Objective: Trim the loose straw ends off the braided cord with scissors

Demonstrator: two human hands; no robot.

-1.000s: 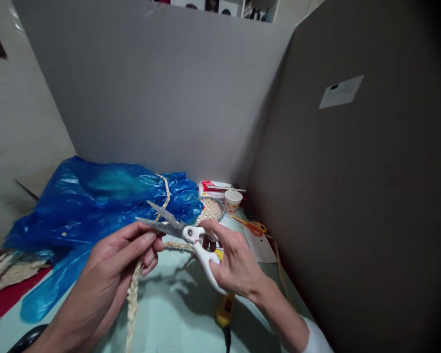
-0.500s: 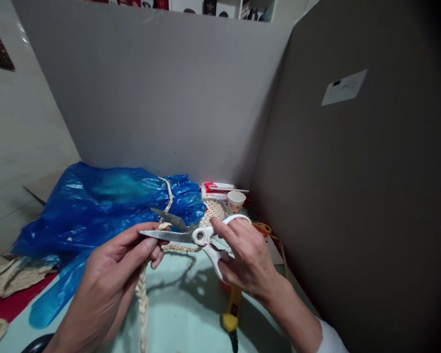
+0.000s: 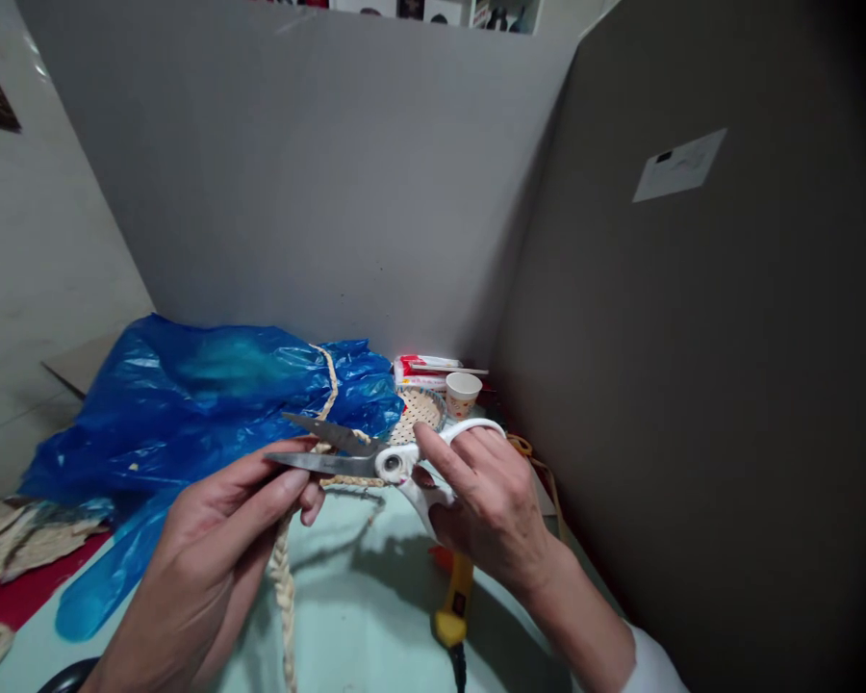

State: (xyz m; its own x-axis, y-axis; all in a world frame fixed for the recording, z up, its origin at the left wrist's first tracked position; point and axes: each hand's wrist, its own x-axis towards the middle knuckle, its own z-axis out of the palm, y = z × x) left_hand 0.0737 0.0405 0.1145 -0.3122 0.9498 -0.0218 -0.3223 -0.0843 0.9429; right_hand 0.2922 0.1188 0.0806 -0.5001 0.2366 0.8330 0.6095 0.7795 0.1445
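Beyond the scissors, bulging blue bag, upright paper cup

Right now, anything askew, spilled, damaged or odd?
No spill or damage visible; the paper cup stands upright. Odd: the lower blade of the open scissors sits right at the fingertips of the left hand, possible nick risk.

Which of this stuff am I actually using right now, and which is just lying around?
In use:
braided cord, in your left hand
white-handled scissors, in your right hand

Apparently just lying around:
blue plastic bag
paper cup
woven basket
yellow tool
red-and-white packet
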